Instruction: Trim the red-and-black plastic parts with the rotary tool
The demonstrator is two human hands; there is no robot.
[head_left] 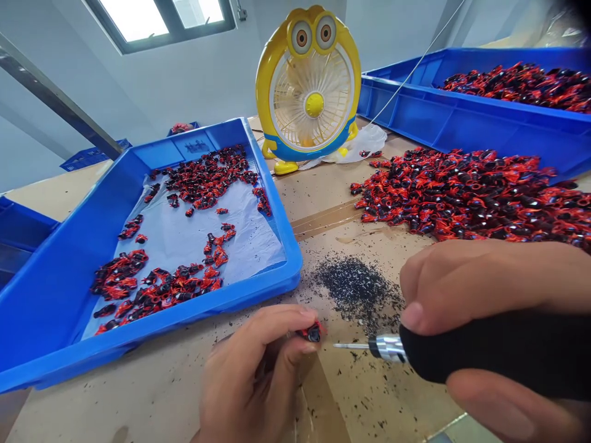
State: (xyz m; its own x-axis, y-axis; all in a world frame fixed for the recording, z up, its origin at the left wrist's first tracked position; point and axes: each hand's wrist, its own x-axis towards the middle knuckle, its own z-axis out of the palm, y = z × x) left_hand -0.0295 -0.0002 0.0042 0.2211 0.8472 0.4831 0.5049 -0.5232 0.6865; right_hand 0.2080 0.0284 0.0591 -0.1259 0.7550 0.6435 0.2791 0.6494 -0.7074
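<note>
Between the thumb and fingertips of my left hand point(258, 363) is a small red-and-black plastic figure point(314, 333), its dark end facing right. My right hand point(498, 289) is wrapped round a black electric screwdriver point(489, 354) with a silver chuck. Its thin bit points left at the figure, with a short gap between them. Behind the bit, a heap of black shavings point(353, 283) lies on the brown table covering. Part of the left palm and its lower fingers are in shadow.
A blue tray point(277, 286) with similar figures on a white sheet stands at left. To the right lies a large pile of figures point(475, 197), before another blue bin point(466, 120). A yellow fan point(314, 104) stands at the back, near a thin cord.
</note>
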